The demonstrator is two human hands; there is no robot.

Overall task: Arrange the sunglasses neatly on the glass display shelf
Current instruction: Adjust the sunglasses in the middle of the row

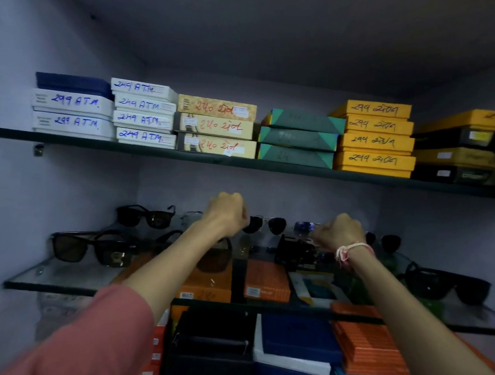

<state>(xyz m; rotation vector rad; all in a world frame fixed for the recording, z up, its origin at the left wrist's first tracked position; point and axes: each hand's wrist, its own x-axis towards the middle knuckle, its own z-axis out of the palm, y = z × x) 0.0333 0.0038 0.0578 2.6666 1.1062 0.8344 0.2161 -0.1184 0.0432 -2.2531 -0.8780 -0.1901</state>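
Observation:
The glass display shelf (55, 278) carries several sunglasses in two rows. My left hand (226, 212) is curled at the back row, closed on the left end of a dark aviator pair (270, 225). My right hand (340, 233), with a pink thread on the wrist, is curled against a blue-lens pair (304, 226). Black pairs stand at the back left (146, 216), front left (93, 249), front right (446, 284) and back right (384, 241). A brown-lens pair (215, 256) is partly hidden under my left forearm. My fingertips are hidden.
A black stand (294, 250) sits mid-shelf between my arms. Orange boxes (267, 280) and blue boxes (299, 339) show through and below the glass. The upper shelf (154, 150) holds stacked white, yellow, green and orange boxes. Walls close in left and right.

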